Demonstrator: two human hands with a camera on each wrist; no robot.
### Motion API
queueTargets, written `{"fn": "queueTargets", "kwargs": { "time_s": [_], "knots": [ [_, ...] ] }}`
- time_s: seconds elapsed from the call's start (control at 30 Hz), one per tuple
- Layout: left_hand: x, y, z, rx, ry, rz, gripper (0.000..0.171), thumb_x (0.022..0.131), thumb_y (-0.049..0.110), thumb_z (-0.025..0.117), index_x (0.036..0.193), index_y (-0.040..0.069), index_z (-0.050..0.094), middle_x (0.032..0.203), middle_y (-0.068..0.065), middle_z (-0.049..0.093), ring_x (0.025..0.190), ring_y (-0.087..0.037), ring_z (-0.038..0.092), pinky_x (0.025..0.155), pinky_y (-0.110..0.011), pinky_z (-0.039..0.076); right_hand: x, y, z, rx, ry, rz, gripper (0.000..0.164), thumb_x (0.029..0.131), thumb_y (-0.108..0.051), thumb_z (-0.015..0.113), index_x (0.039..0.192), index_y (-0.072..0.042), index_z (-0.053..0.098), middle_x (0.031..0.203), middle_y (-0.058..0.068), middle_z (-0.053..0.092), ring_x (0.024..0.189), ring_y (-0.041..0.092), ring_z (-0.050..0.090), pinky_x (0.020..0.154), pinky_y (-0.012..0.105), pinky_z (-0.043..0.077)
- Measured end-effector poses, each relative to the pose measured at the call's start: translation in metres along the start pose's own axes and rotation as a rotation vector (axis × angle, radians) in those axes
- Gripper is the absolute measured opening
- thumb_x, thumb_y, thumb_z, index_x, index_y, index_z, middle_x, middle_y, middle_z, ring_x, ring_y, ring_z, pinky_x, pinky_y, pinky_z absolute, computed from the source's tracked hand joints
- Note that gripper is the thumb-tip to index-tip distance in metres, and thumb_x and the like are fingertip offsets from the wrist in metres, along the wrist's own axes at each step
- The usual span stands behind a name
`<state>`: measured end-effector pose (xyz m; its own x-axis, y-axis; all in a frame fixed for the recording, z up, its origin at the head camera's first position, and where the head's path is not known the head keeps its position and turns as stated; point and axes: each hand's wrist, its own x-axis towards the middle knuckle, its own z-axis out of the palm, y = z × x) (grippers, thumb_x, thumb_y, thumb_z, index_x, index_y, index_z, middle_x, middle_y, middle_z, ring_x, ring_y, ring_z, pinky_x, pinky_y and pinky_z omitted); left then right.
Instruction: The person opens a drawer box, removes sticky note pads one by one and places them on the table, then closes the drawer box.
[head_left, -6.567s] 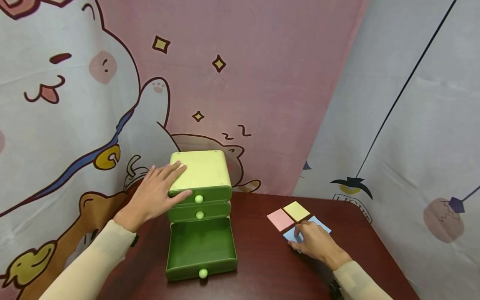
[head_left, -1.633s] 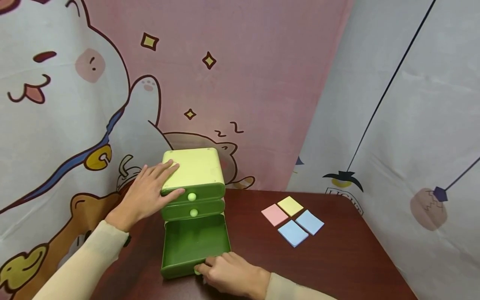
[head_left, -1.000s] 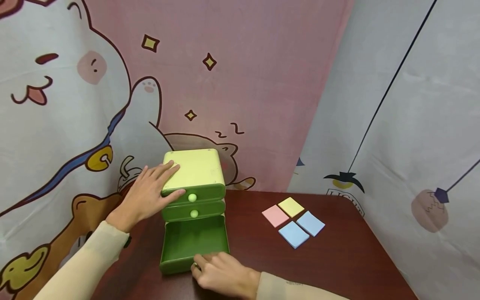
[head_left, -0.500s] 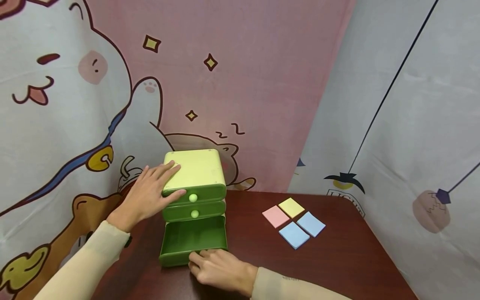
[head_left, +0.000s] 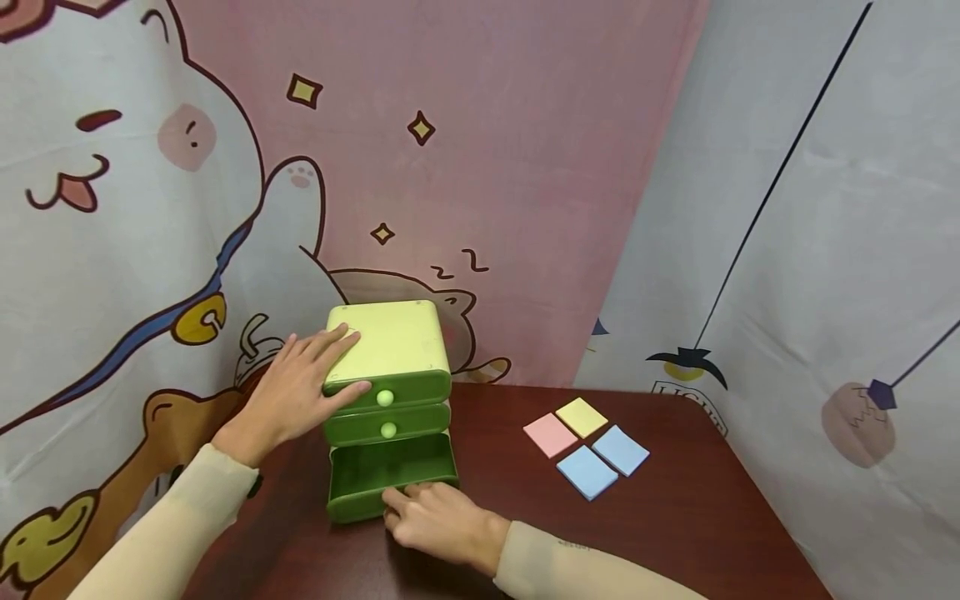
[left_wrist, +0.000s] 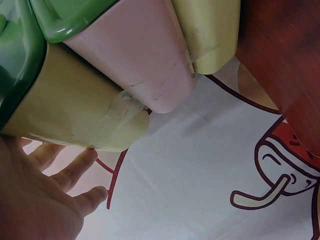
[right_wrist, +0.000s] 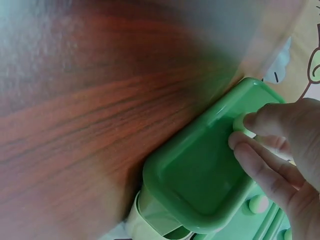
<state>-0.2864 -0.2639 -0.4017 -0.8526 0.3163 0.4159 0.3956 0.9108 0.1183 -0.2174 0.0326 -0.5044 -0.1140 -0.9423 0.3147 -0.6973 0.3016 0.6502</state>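
A small drawer cabinet (head_left: 390, 337) with a pale yellow top and green drawer fronts stands on the table. My left hand (head_left: 291, 396) rests on its top left edge, fingers extended and thumb along the top drawer's front. The bottom drawer (head_left: 352, 507) is partly pulled out and its visible inside is bare. My right hand (head_left: 442, 523) pinches that drawer's light green knob (right_wrist: 242, 125) between thumb and fingers, as the right wrist view shows. Clear tape joins the yellow and pink cabinet tiers (left_wrist: 140, 60) at the side in the left wrist view.
Right of the cabinet lie a pink sticky note pad (head_left: 550, 435), a yellow pad (head_left: 582, 417) and two blue pads, one nearer (head_left: 587, 472) and one farther right (head_left: 621, 450). A cartoon-printed cloth (head_left: 525, 167) hangs behind the dark red table (head_left: 675, 517).
My right hand left the blue pad, which now lies apart from the other one, and took the bottom drawer's knob. The drawer has slid partway inward. My left hand stayed on the cabinet.
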Motion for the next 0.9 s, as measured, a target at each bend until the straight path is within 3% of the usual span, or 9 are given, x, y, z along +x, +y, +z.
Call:
{"fn": "queueTargets", "kwargs": {
  "time_s": [0.9],
  "knots": [
    [0.003, 0.000, 0.000, -0.008, -0.016, -0.009, 0.092, 0.110, 0.073, 0.067, 0.184, 0.024, 0.041, 0.190, -0.013, 0.039, 0.168, -0.051, 0.045, 0.142, -0.083, 0.020, 0.017, 0.017, 0.021, 0.062, -0.088, 0.086, 0.017, 0.110, -0.024, 0.080, 0.097, -0.033, 0.084, 0.104, -0.010, 0.068, 0.077, 0.002, 0.068, 0.052, 0.015, 0.051]
  ]
}}
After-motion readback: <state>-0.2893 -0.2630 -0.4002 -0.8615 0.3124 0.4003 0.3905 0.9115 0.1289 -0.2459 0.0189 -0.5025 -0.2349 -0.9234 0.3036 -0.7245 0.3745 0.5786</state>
